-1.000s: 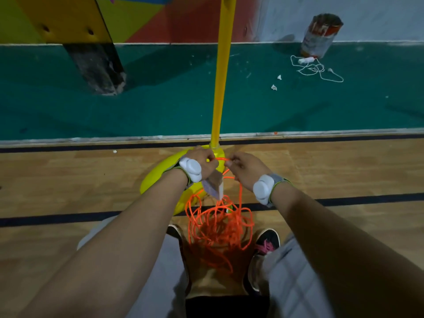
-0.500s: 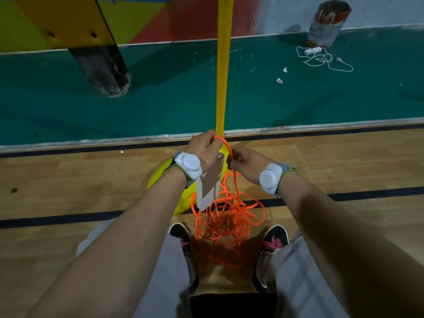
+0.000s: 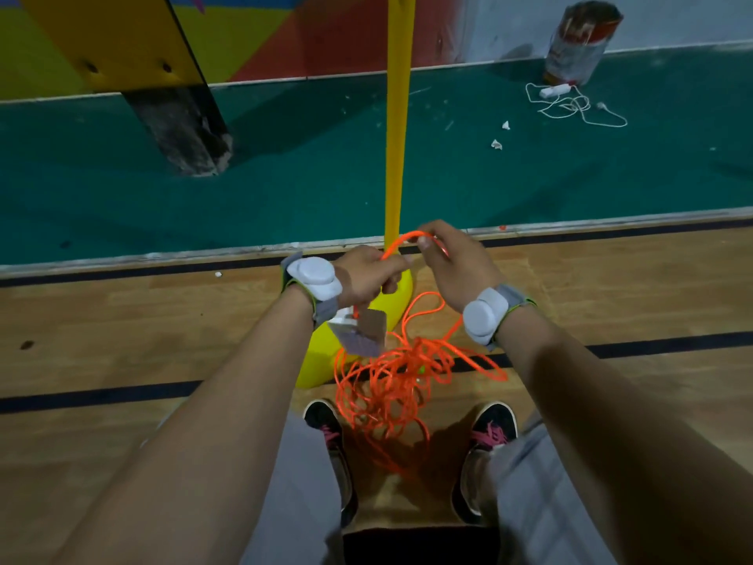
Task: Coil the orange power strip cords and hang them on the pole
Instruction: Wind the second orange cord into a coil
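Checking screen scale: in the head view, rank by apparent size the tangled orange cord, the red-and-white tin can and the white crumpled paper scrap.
1. Tangled orange cord, though nearest the camera.
2. Red-and-white tin can.
3. White crumpled paper scrap.

Both bare forearms reach fwd, hands close together. Left hand [image 3: 366,275] curls round orange cord [image 3: 401,356]; right hand [image 3: 456,267], slightly higher & just beside, pinches cord's loop.

One wide-angle camera, worn on the head, faces forward and steeply down. The left hand [image 3: 366,275] and right hand [image 3: 452,267] sit close at centre, shoes [image 3: 326,426] below, the wall [image 3: 285,30] along the top.
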A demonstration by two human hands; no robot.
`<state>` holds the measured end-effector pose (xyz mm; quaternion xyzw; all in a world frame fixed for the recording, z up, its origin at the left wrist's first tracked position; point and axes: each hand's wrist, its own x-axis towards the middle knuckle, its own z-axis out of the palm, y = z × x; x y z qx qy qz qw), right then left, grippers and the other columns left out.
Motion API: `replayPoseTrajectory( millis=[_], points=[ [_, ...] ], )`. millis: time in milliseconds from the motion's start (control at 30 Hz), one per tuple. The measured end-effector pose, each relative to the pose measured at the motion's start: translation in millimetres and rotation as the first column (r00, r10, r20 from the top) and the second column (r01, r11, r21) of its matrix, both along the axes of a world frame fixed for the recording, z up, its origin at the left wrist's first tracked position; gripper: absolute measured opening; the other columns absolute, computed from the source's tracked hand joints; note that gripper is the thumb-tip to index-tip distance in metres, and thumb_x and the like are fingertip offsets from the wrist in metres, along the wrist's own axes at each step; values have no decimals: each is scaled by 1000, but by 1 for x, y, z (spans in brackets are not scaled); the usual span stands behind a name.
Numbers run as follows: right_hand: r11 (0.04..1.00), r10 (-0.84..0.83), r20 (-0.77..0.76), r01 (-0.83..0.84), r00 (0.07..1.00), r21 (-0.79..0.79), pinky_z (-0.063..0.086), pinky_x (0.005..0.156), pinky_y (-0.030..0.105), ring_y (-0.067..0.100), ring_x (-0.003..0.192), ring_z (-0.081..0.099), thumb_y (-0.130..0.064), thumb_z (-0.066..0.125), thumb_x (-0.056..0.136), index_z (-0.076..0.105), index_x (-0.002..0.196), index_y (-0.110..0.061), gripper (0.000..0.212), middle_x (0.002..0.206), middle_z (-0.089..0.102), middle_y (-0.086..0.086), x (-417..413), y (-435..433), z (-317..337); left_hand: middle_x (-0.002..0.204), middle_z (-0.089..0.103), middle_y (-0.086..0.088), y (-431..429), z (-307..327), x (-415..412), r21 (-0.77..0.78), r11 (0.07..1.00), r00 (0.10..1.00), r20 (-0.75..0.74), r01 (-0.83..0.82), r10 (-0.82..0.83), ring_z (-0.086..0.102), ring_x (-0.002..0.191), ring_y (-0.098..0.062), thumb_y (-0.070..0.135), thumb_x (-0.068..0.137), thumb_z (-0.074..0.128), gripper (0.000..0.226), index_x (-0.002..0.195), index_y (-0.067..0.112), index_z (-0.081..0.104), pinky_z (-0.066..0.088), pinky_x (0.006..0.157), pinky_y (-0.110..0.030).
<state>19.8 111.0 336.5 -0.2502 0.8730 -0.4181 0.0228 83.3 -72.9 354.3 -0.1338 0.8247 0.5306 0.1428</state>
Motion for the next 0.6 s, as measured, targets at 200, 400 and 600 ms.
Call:
replayPoseTrajectory(
  millis=[200, 400, 600],
  points=[
    [985, 86, 243, -119, 966, 125, 46, 68, 33, 14, 74, 66, -48, 51, 108, 66, 91, -24, 32, 80, 71, -5, 7, -1, -10, 56, 33, -1, 2, 21, 4, 424, 904, 998, -28, -44, 62, 19, 46, -17, 35, 113, 45, 55, 60, 23, 33, 15, 50, -31],
    [840, 147, 328, -293, 933, 457, 54, 81, 44, 36, 93, 67, -36, 57, 106, 65, 115, -15, 24, 104, 73, 12, 12, -3, -34, 65, 49, -2, 3, 31, 8, 657, 746, 991, 19, -114, 135, 43, 49, -19, 36, 112, 41, 61, 52, 24, 40, 35, 50, -28],
    [864, 130, 351, -280, 927, 418, 52, 75, 39, 30, 82, 66, -38, 41, 113, 62, 99, -20, 31, 87, 69, 4, 10, -8, -22, 108, 81, -2, -3, 40, 5, 780, 581, 933, 11, -234, 360, 69, 61, -12, 38, 111, 45, 48, 89, 17, 83, 53, 52, -23]
  ],
)
